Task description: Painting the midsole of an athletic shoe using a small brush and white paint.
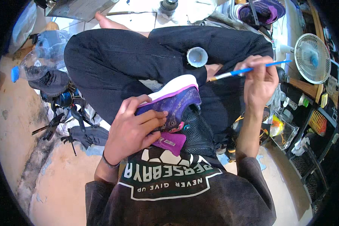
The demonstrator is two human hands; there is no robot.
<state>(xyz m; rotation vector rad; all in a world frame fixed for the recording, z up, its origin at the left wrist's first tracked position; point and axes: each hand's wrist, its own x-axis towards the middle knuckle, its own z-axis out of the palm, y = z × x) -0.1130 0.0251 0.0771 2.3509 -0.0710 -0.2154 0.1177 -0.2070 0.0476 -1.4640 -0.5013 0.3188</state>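
A purple knit sneaker (182,100) with a white sole rests tilted in my lap, its sole turned away from me. My left hand (135,122) is closed around its upper, fingers spread over the purple fabric. The sneaker's magenta tongue (171,143) hangs out toward my shirt. Up on the right, my right hand (260,77) grips a thin paintbrush (237,72) with a blue and white handle. Its tip points left, apart from the shoe and just below a small white cup (197,57). That cup sits by my crossed legs; its contents are unclear.
Dark shoes (50,83) and a clear plastic bottle (45,49) with a blue cap lie at left. Another purple shoe (267,11) is at the far right. A white fan (312,58) stands to the right, above cluttered racks. A dark bottle (168,5) stands at the back.
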